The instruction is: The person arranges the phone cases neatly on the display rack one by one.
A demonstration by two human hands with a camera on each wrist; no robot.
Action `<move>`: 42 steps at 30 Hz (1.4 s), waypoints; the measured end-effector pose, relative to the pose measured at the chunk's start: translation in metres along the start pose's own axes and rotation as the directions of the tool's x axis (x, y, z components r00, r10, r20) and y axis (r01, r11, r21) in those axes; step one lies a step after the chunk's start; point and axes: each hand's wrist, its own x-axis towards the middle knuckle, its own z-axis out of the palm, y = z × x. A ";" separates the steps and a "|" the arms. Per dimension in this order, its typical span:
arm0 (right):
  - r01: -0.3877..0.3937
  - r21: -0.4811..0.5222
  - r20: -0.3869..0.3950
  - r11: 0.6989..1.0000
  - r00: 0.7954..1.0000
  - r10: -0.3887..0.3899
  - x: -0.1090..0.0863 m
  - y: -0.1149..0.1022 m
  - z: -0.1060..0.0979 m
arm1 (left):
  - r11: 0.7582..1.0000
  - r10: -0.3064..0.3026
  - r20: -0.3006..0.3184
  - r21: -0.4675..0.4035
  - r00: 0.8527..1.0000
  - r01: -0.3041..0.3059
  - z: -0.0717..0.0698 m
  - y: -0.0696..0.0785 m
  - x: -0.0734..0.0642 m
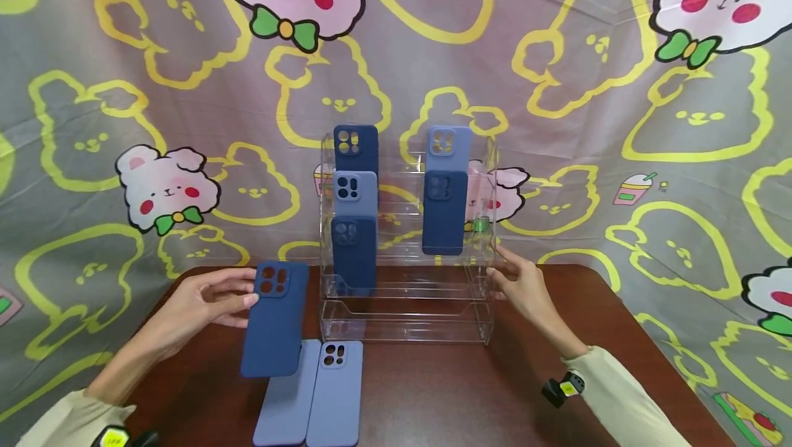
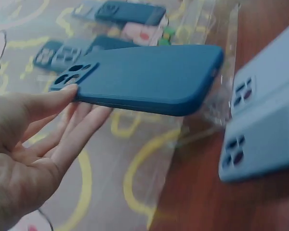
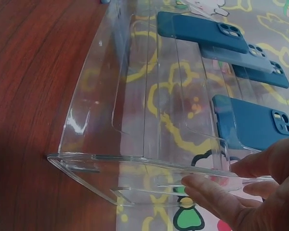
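My left hand [image 1: 207, 299] pinches a dark blue phone case [image 1: 275, 330] by its long edge near the camera cutouts, thumb on one face and fingers behind. The case is raised, partly overlapping two light blue phone cases on the table, the left one [image 1: 284, 406] and the right one [image 1: 339, 399]. Beside the right end of a clear tiered display rack [image 1: 408, 331], my right hand [image 1: 522, 289] holds the side panel's edge between thumb and fingers. In the right wrist view the fingers [image 3: 207, 190] show through the clear plastic.
On the rack's left, a dark case [image 1: 355, 144], a light one [image 1: 365, 201] and another dark one [image 1: 354, 258] stand in tiers. A light case [image 1: 456, 151] and a dark case [image 1: 444, 220] stand at right. Behind the brown table [image 1: 421, 392] hangs a patterned cloth [image 1: 557, 103].
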 end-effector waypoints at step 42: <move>0.054 -0.063 -0.036 0.997 0.998 -0.057 -0.002 -0.001 0.003 | 0.886 0.427 -0.252 -0.074 0.868 -0.457 0.214 0.060 0.143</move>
